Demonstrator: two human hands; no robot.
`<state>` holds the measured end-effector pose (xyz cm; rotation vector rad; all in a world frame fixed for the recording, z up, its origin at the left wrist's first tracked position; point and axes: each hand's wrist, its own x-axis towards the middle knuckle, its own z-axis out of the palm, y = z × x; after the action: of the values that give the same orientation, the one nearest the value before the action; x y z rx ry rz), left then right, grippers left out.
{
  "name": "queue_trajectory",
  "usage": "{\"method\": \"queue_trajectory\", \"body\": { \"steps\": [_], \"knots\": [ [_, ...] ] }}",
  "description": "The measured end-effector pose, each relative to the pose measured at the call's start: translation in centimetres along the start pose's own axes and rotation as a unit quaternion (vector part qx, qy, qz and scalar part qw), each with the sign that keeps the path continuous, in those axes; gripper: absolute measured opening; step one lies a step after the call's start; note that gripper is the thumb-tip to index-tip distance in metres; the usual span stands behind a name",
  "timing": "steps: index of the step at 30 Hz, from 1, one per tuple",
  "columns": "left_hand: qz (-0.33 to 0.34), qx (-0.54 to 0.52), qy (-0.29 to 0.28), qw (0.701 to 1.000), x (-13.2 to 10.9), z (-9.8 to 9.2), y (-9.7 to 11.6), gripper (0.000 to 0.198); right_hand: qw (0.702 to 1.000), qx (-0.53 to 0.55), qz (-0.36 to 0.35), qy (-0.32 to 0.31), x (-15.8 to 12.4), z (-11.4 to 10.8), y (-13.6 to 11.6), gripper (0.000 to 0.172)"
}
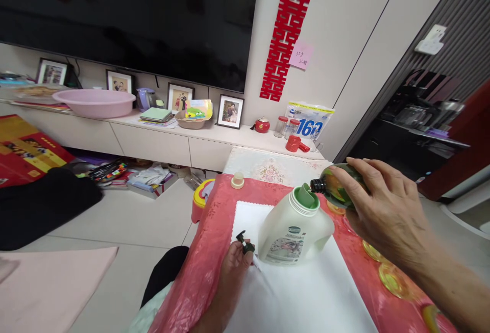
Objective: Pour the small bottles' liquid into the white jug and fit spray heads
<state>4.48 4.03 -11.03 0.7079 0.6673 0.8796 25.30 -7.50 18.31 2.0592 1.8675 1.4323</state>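
My right hand (pixel 386 205) is wrapped round a dark green bottle (pixel 340 185), tipped on its side. The bottle's black threaded neck points left, at the green spout inside the mouth of a large pale laundry detergent jug (pixel 293 231). The jug stands upright with its cap off. Low on the left, my left hand (pixel 235 266) pinches a black pump dispenser head (pixel 245 244), whose thin tube points down to the right. A pale cap (pixel 238 180) sits near the table's far left corner. Whether liquid is flowing is too small to tell.
A white mat (pixel 306 297) lies on the red tablecloth (pixel 184 297) under the jug. Yellow glass dishes (pixel 394 279) line the right edge. A red and yellow stool (pixel 198 203) stands left of the table. Behind runs a low cabinet (pixel 153 144) with a pink basin (pixel 95 103).
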Motion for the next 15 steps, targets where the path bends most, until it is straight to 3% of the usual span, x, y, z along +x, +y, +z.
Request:
{"method": "queue_trajectory", "body": {
  "steps": [15],
  "knots": [
    [0.011, 0.010, 0.033, 0.999, 0.06, 0.33, 0.08, 0.055, 1.000, -0.019, -0.019, 0.001, 0.22, -0.37, 0.11, 0.060]
  ]
}}
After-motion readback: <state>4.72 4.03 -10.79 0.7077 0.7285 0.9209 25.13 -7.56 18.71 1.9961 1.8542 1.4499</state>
